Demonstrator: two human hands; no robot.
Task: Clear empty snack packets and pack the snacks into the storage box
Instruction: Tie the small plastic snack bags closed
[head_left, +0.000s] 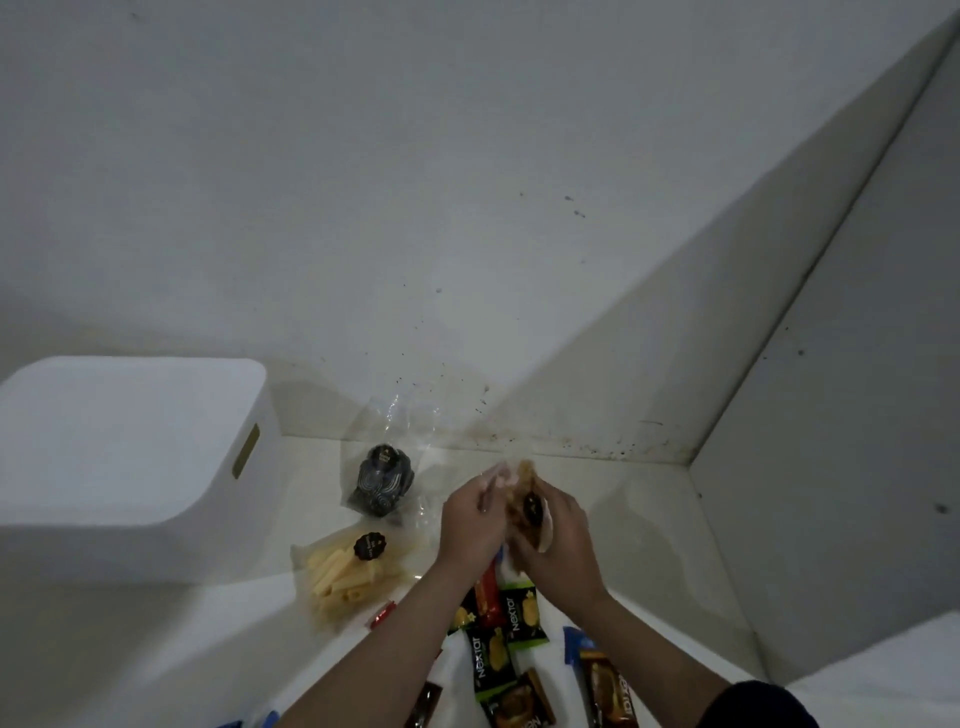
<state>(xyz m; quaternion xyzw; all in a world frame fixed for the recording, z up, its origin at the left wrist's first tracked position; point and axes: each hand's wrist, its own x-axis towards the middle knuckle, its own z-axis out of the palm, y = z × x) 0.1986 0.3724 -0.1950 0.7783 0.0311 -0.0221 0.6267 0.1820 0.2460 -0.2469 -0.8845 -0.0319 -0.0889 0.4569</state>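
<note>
At centre frame, a person's left hand (470, 525) and right hand (553, 535) meet over a pale surface (649, 519) in a white-walled corner, both closed on a clear packet of brown snack (524, 499); the left grip pinches its upper edge, the right cups its body, though blur hides the exact finger placement. The white storage box (130, 457) stands at the left edge of the frame, well apart from the hands. Between box and hands lie a clear bag with a dark wrapped item (382, 480) and, below it, a packet of pale yellow sticks (348, 574). Green Nextar packets (519, 613) and brown ones crowd the lower centre under the forearms, a small red wrapper (383, 614) beside them. The step in hand looks like sorting or closing this packet; doing it well likely means keeping the open end up so crumbs stay in, holding gently so the contents do not crush, then carrying it left to the box.
</note>
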